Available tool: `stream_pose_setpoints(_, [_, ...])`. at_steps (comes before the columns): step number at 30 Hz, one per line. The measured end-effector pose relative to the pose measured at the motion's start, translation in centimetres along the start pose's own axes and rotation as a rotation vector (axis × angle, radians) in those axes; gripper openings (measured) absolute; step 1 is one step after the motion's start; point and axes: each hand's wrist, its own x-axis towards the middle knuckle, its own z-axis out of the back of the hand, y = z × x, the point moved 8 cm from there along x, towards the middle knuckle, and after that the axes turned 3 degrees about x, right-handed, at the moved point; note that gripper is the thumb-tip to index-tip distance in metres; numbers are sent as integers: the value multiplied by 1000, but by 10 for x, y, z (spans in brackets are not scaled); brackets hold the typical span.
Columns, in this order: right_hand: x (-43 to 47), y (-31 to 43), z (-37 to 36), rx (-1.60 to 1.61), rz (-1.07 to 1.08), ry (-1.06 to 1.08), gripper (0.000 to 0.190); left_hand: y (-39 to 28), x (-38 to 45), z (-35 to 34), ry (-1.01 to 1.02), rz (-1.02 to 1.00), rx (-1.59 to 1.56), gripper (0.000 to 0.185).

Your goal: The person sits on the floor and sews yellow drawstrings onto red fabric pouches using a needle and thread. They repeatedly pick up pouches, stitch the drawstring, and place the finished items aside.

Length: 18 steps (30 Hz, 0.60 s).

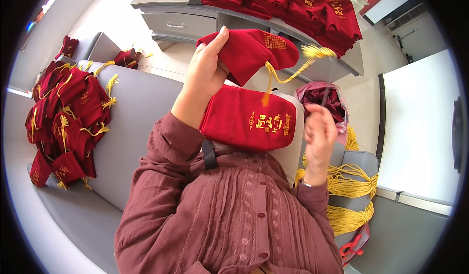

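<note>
My left hand [207, 67] is raised and grips one end of a red cloth pouch [247, 56] with gold print. A yellow twisted cord with tasselled ends [289, 79] hangs from the pouch's edge; one end looks blurred. Below it, a stack of flat red pouches [242, 118] with gold print lies on my lap. To the right of that stack my right hand [320, 138] is blurred, its fingers loosely curled, with nothing plainly seen in it. The held pouch does not touch my right hand.
A heap of corded red pouches [69, 123] lies on the grey sofa [135, 90] at left. Stacked red pouches [278, 2] sit on the grey table [176, 13]. A plastic bag of dark red cloth [322, 98] and yellow cord bundles [351, 215] are at right.
</note>
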Motion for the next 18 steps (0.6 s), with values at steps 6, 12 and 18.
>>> stream_pose_setpoints(6, [28,-7,-56,-225,95,65,15,6,-15,-15,59,1,21,26])
stream_pose_setpoints(12, [25,-26,-61,-91,-51,97,8,12,-28,-25,131,-133,262,27])
stream_pose_setpoints(18, [14,-24,-32,12,-103,46,7,6,-32,-27,110,-376,537,27])
